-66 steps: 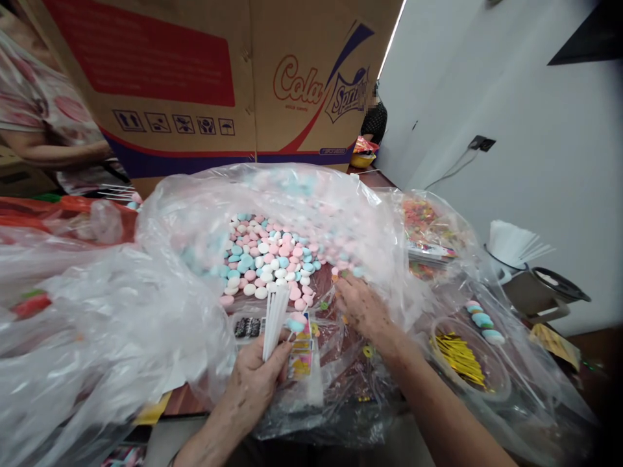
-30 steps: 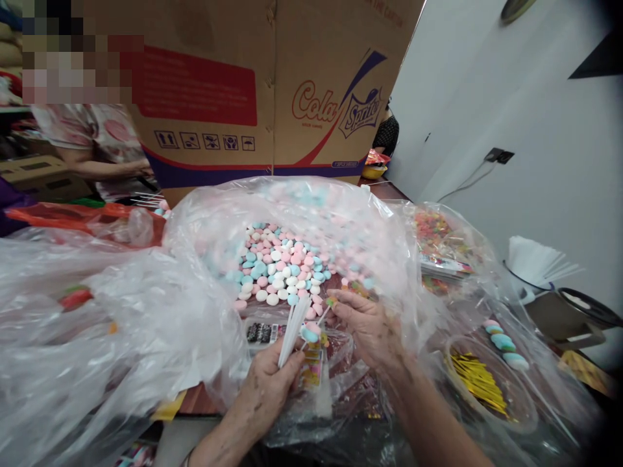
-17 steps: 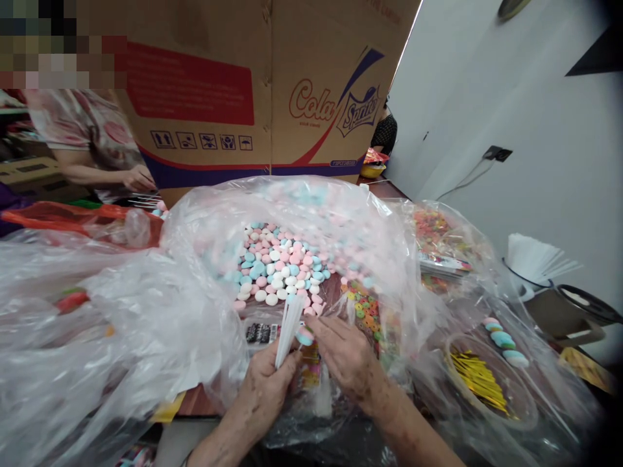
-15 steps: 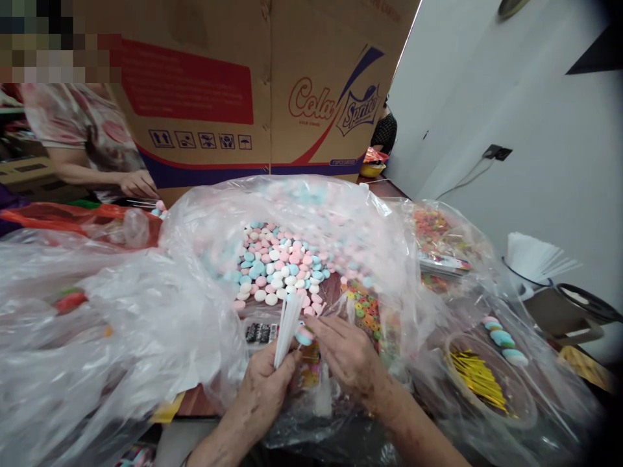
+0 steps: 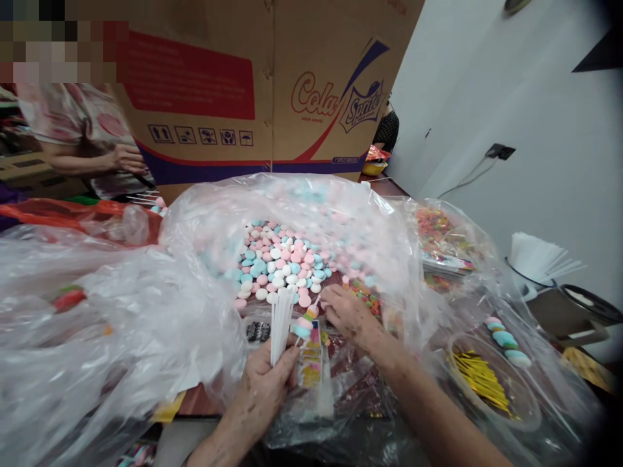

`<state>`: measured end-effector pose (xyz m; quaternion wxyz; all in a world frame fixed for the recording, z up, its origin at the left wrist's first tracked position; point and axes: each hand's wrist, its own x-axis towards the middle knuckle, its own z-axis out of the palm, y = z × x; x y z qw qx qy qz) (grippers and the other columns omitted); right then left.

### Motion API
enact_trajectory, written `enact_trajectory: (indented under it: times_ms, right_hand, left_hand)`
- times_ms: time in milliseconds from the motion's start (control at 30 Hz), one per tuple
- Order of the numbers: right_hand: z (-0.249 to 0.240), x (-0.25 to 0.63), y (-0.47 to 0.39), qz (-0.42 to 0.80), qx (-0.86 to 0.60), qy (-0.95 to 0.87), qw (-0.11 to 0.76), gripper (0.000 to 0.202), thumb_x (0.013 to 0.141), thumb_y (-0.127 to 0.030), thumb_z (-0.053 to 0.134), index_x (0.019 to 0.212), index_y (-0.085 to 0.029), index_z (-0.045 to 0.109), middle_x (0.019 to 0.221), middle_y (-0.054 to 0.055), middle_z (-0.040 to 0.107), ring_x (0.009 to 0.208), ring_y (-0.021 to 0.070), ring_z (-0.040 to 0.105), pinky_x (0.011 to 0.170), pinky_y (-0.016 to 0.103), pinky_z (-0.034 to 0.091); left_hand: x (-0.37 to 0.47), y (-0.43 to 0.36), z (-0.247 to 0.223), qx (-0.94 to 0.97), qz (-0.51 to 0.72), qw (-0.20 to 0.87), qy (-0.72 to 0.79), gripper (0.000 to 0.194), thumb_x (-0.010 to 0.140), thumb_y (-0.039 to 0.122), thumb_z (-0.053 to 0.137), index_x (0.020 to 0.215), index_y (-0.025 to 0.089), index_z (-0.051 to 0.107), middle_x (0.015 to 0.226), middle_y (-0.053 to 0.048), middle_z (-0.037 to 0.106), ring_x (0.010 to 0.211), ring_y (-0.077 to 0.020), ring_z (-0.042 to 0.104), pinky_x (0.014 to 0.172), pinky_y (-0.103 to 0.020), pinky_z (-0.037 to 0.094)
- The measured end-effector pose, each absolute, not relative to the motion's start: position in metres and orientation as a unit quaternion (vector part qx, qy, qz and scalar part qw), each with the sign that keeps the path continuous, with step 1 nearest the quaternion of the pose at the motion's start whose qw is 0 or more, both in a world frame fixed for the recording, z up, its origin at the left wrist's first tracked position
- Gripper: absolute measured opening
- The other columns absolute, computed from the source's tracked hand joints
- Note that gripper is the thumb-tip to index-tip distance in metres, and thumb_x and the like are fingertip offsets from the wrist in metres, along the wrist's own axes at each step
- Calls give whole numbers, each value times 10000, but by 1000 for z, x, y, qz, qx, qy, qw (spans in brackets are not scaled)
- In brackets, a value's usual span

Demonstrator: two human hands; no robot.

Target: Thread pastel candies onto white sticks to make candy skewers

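My left hand (image 5: 269, 375) is closed around a bundle of thin white sticks (image 5: 281, 324). It also holds a candy skewer (image 5: 302, 327) threaded with pastel marshmallow-like pieces and coloured rings, its white tip pointing up. My right hand (image 5: 348, 314) reaches past the skewer tip to the near edge of a heap of pink, blue and white candies (image 5: 280, 263). Its fingers are bent together by a pink piece, and whether they grip it is unclear. Right beside that hand lie coloured ring candies (image 5: 367, 298), partly under the wrist.
Clear plastic bags (image 5: 160, 311) spread around the heap. A large carton (image 5: 204, 84) stands behind. On the right are a round tub of yellow twist ties (image 5: 479, 383), a finished-looking skewer (image 5: 506, 340) and a container of white sticks (image 5: 540, 259). A co-worker's hand (image 5: 129, 159) shows at left.
My right hand has drawn off the skewer and moved up and right to the candies. More of the skewer now shows. The co-worker's hand has lifted.
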<state>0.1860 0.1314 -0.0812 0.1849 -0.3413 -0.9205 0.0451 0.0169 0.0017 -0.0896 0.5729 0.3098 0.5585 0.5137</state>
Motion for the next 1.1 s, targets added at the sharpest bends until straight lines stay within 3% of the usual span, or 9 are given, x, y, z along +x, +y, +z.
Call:
enact_trajectory:
  times_ms: [200,333,433,567,667,900,1100]
  right_hand:
    - [-74,215,123,-11,-364,-913,186,239,851,38,492,857,-172,606,915,83,629,920,249,573,853,374,481]
    - [-76,217,104,-63,-304,-935,169,285,841,60,468,913,-173,615,1005,100,656,939,258,579,845,379,502]
    - [-75,221,98,-48,-279,-929,239,339,874,37,400,1073,-152,599,1123,118,657,1010,253,590,886,376,501]
    - [-69,229,111,-18,-342,-890,302,221,939,-63,428,1017,-184,596,962,67,676,917,234,619,830,348,493]
    - [-70,225,122,-63,-371,-883,281,200,958,-73,434,986,-175,603,942,82,666,898,248,606,797,352,477]
    - [-83,207,116,-79,-332,-915,216,226,967,-49,451,851,-189,583,862,72,627,821,245,550,791,363,478]
    - [-78,222,110,-4,-284,-933,220,278,951,-18,424,1046,-188,622,1042,86,681,976,232,606,870,363,527]
  left_hand:
    - [16,0,-92,311,509,577,559,358,701,494,694,829,166,628,440,76,498,293,-58,283,313,-196,148]
    - [18,0,-87,300,517,584,550,370,676,492,713,824,163,632,427,81,484,310,-56,276,330,-194,140]
    - [19,1,-86,295,523,590,539,355,678,476,716,829,166,631,419,82,477,334,-71,322,349,-190,191]
    - [18,1,-92,309,526,580,540,325,684,467,718,781,176,611,429,78,484,337,-70,332,346,-188,199]
    - [16,0,-94,325,508,573,555,328,705,483,699,755,173,604,445,72,493,313,-56,290,318,-191,161]
    - [18,0,-93,315,532,574,537,317,691,459,719,780,165,637,435,72,474,364,-74,341,345,-175,202]
    - [14,0,-105,338,519,567,543,331,758,484,690,825,160,677,442,64,497,322,-65,286,327,-191,172]
